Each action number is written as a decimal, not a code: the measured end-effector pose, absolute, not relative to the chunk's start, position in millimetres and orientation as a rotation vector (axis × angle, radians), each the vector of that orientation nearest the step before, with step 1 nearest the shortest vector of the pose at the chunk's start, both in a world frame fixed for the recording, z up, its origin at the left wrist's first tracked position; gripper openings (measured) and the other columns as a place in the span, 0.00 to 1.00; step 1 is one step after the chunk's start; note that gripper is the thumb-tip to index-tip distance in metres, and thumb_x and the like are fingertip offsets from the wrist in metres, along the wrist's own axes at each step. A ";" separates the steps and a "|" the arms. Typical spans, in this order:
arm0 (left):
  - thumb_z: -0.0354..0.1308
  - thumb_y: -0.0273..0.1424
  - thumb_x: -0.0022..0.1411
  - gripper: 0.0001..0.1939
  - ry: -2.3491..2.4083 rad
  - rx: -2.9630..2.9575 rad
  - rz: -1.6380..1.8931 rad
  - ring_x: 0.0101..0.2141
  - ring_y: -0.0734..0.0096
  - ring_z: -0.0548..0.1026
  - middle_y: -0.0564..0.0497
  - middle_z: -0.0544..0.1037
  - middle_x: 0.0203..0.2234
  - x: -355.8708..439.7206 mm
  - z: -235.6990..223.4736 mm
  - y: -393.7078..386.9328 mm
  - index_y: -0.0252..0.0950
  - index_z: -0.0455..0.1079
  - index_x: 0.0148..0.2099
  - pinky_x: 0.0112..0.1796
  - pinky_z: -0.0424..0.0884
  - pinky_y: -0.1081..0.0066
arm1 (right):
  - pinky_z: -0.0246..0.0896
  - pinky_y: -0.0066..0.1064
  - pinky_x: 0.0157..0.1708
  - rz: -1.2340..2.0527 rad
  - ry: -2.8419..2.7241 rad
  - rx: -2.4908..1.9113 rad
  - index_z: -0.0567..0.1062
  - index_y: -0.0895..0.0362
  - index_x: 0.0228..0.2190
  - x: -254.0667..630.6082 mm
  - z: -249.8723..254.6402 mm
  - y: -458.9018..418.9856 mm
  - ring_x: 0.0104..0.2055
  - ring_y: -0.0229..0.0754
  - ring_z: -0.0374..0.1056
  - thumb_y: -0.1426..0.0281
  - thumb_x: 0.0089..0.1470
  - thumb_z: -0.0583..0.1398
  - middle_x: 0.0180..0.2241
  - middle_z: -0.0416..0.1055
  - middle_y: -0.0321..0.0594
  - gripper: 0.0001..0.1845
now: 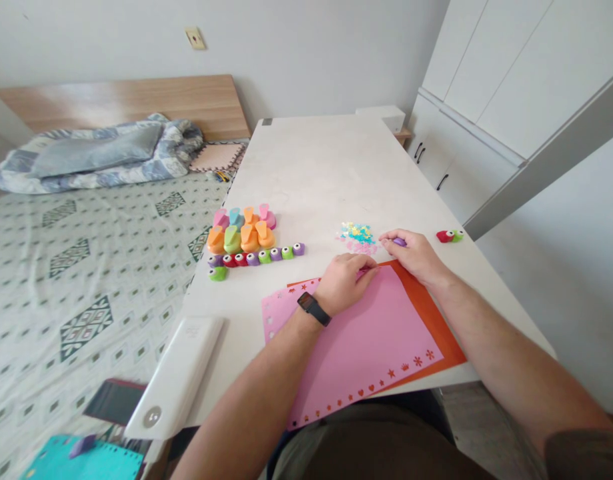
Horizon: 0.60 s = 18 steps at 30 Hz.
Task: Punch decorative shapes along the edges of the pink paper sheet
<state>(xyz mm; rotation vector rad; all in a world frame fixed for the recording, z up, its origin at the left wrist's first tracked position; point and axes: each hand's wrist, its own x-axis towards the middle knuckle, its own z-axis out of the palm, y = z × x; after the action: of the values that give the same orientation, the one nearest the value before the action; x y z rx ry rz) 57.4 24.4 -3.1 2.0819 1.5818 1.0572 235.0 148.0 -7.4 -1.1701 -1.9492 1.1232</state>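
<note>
My left hand (345, 283) rests curled on the far edge of a pink sheet (359, 343), fingers pinched at the sheet's corner. The pink sheet lies on an orange sheet (431, 320); both have small shapes punched along their edges. My right hand (411, 255) is closed on a small purple punch (399, 242) just beyond the sheets. A little heap of coloured paper cut-outs (357, 237) lies right next to both hands. A black watch sits on my left wrist.
On the white table (311, 167), larger orange, pink and teal punches (242, 230) stand grouped above a row of small punches (259, 257). A red and green punch (449, 235) lies right. A white device (179, 373) lies left; a bed is beyond it, cupboards right.
</note>
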 end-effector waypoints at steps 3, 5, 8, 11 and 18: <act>0.55 0.33 0.71 0.08 1.604 2.081 1.054 0.38 0.67 0.77 0.49 0.81 0.36 56.3 -6.2 24.4 0.37 0.74 0.43 0.45 0.71 0.65 | 0.48 0.29 0.24 1.399 -1.733 -1.141 0.77 0.55 0.36 236.9 -5.1 147.3 0.25 0.36 0.58 0.59 0.54 0.63 0.26 0.68 0.34 0.13; 0.55 0.33 0.72 0.08 1.636 2.082 1.043 0.39 0.66 0.78 0.49 0.82 0.37 55.1 -9.6 24.9 0.37 0.74 0.45 0.45 0.71 0.64 | 0.45 0.28 0.22 1.685 -1.517 -1.063 0.73 0.53 0.38 238.9 -0.8 147.1 0.24 0.36 0.57 0.63 0.51 0.61 0.26 0.67 0.33 0.12; 0.55 0.34 0.71 0.09 1.680 2.089 1.024 0.40 0.64 0.78 0.48 0.82 0.38 53.1 -14.2 26.2 0.37 0.74 0.46 0.46 0.71 0.64 | 0.50 0.27 0.23 1.885 -1.326 -0.939 0.67 0.51 0.39 242.5 5.6 146.8 0.26 0.37 0.60 0.70 0.43 0.60 0.29 0.68 0.33 0.17; 0.54 0.33 0.71 0.09 1.695 2.109 1.009 0.40 0.64 0.78 0.48 0.82 0.39 51.4 -15.6 26.8 0.37 0.74 0.45 0.46 0.72 0.64 | 0.53 0.28 0.26 1.788 -1.396 -0.899 0.66 0.50 0.41 244.7 8.2 145.1 0.28 0.36 0.61 0.74 0.40 0.62 0.33 0.69 0.32 0.23; 0.55 0.31 0.69 0.08 1.686 2.138 0.944 0.41 0.64 0.79 0.47 0.82 0.39 49.7 -15.2 23.0 0.36 0.75 0.45 0.47 0.74 0.64 | 0.66 0.37 0.43 1.242 -1.976 -0.860 0.70 0.53 0.55 222.0 47.8 117.5 0.44 0.45 0.70 0.63 0.56 0.65 0.48 0.74 0.45 0.26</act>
<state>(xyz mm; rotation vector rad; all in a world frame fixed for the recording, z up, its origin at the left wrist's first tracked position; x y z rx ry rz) 49.7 23.0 -15.2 2.1384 1.6859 0.9440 222.0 117.5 47.8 -0.8602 -1.9764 1.2418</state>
